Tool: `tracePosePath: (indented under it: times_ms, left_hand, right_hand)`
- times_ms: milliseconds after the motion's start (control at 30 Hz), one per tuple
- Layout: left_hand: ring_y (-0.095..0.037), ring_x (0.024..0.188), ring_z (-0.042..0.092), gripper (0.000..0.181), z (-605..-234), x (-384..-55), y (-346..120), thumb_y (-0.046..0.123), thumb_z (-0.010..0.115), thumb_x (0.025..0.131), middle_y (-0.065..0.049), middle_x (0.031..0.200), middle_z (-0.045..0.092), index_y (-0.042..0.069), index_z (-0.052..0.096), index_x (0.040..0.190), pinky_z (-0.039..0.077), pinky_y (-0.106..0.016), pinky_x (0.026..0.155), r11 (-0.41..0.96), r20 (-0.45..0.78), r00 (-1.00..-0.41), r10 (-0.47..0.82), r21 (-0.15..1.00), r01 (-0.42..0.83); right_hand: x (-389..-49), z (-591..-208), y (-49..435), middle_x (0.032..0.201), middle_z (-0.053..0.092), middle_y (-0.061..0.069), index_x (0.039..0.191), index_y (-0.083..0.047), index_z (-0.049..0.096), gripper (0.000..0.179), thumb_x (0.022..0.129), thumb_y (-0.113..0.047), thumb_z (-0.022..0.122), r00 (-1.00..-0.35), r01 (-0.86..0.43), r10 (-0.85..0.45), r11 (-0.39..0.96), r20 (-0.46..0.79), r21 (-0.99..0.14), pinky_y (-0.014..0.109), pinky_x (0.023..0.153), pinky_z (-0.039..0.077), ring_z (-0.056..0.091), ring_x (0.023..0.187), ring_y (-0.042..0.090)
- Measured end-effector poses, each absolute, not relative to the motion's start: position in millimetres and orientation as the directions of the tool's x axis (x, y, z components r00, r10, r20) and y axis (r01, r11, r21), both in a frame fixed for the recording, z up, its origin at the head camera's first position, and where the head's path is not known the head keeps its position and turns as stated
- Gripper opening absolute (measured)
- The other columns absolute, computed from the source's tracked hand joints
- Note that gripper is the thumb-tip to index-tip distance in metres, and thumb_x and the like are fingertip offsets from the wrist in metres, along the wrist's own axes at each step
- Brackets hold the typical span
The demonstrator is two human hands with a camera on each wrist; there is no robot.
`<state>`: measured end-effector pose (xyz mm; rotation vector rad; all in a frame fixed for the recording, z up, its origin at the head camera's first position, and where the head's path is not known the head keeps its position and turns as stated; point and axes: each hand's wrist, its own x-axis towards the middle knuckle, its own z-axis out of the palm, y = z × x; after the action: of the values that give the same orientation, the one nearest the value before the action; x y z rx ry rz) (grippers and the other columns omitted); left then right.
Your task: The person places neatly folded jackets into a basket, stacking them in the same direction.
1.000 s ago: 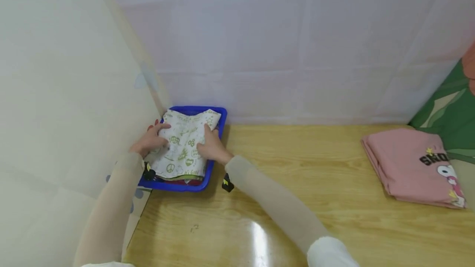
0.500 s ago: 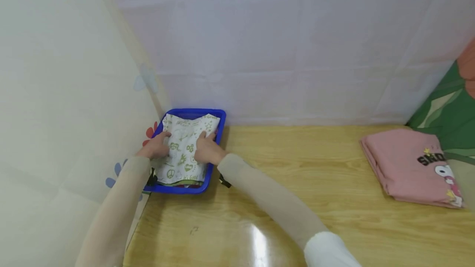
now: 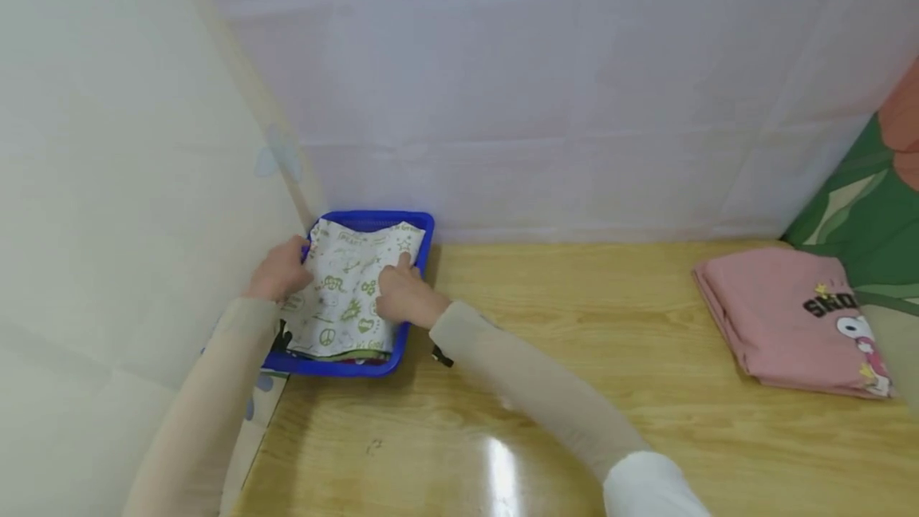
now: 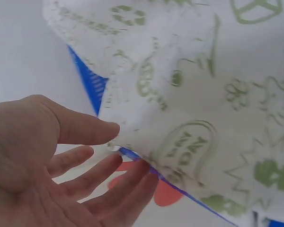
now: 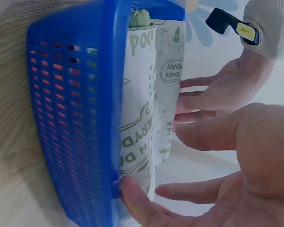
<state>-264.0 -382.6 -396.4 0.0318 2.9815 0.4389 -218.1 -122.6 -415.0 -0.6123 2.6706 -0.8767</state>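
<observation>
A folded white cloth with green prints (image 3: 345, 286) lies on top of other folded fabric in a blue plastic basket (image 3: 330, 369). My left hand (image 3: 278, 270) is at the cloth's left edge. In the left wrist view its thumb (image 4: 92, 128) lies by that edge, while the fingers are extended and loosely bent at the basket rim. My right hand (image 3: 409, 296) is over the cloth's right side, next to the basket wall. One of its fingertips (image 5: 132, 189) touches the edge of the cloth by the rim in the right wrist view; the other fingers are spread loosely.
The basket stands in the corner, against the left wall sheet (image 3: 129, 182) and near the back sheet (image 3: 502, 102). A folded pink garment with a cartoon print (image 3: 782, 317) lies on the wooden table (image 3: 546, 325) at the right.
My left hand has moved outward, from lying on the cloth to its left edge. The right hand has shifted slightly downward along the right side. The cloth lies lower and flatter in the basket.
</observation>
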Motion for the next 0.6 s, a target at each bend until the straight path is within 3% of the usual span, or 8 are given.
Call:
tracePosePath:
  times_ms: [67, 233, 333, 400, 467, 600]
  left_hand:
    - [-0.062, 0.128, 0.051, 0.07, -394, -265, -383, 0.003, 0.056, 0.084, -0.046, 0.142, 0.05, -0.017, 0.039, 0.149, 0.043, -0.071, 0.111, 0.95, -0.096, -0.994, 0.049, 0.313, 0.016]
    - [-0.06, 0.135, 0.048, 0.07, -385, -270, -372, 0.013, 0.055, 0.094, -0.044, 0.148, 0.048, -0.015, 0.033, 0.155, 0.04, -0.068, 0.116, 0.925, -0.119, -0.992, 0.033, 0.379, -0.014]
    - [-0.058, 0.138, 0.046, 0.071, -385, -268, -362, 0.017, 0.056, 0.098, -0.042, 0.151, 0.047, -0.013, 0.032, 0.158, 0.04, -0.068, 0.117, 0.92, -0.124, -0.992, 0.034, 0.391, -0.018]
    - [-0.058, 0.139, 0.046, 0.07, -386, -265, -358, 0.019, 0.056, 0.1, -0.04, 0.151, 0.047, -0.011, 0.032, 0.158, 0.041, -0.069, 0.116, 0.921, -0.116, -0.992, 0.039, 0.388, -0.01]
    - [-0.057, 0.139, 0.046, 0.068, -386, -259, -353, 0.023, 0.056, 0.103, -0.038, 0.153, 0.047, -0.008, 0.033, 0.159, 0.042, -0.07, 0.114, 0.923, -0.111, -0.993, 0.031, 0.384, -0.014]
    - [-0.057, 0.135, 0.051, 0.066, -382, -247, -343, 0.025, 0.056, 0.105, -0.036, 0.153, 0.048, -0.006, 0.035, 0.159, 0.046, -0.071, 0.108, 0.915, -0.069, -0.997, 0.029, 0.403, -0.001]
  right_hand:
    - [-218, -416, -118, 0.148, 0.041, 0.026, 0.093, -0.007, 0.061, 0.013, 0.101, -0.017, 0.064, -0.868, -0.32, -0.484, 0.718, -0.113, -0.618, 0.03, 0.071, 0.053, 0.054, 0.097, 0.027]
    - [-222, -419, -109, 0.14, 0.049, 0.023, 0.115, -0.001, 0.064, 0.025, 0.106, -0.025, 0.061, -0.854, -0.369, -0.515, 0.696, -0.07, -0.616, 0.029, 0.077, 0.055, 0.059, 0.097, 0.026]
    - [-222, -419, -103, 0.148, 0.052, 0.024, 0.137, 0.004, 0.061, 0.042, 0.107, -0.025, 0.061, -0.844, -0.406, -0.535, 0.677, -0.033, -0.614, 0.031, 0.097, 0.058, 0.062, 0.119, 0.028]
    - [-221, -418, -97, 0.152, 0.052, 0.024, 0.147, 0.005, 0.055, 0.05, 0.107, -0.025, 0.06, -0.834, -0.428, -0.552, 0.658, -0.01, -0.62, 0.034, 0.11, 0.053, 0.058, 0.133, 0.03]
    - [-218, -414, -92, 0.156, 0.051, 0.023, 0.153, 0.005, 0.05, 0.055, 0.108, -0.025, 0.06, -0.828, -0.44, -0.561, 0.639, 0.01, -0.631, 0.036, 0.119, 0.047, 0.052, 0.142, 0.029]
    - [-214, -410, -84, 0.155, 0.053, 0.02, 0.154, 0.003, 0.05, 0.056, 0.108, -0.027, 0.061, -0.815, -0.473, -0.576, 0.601, 0.061, -0.645, 0.035, 0.118, 0.048, 0.054, 0.139, 0.027]
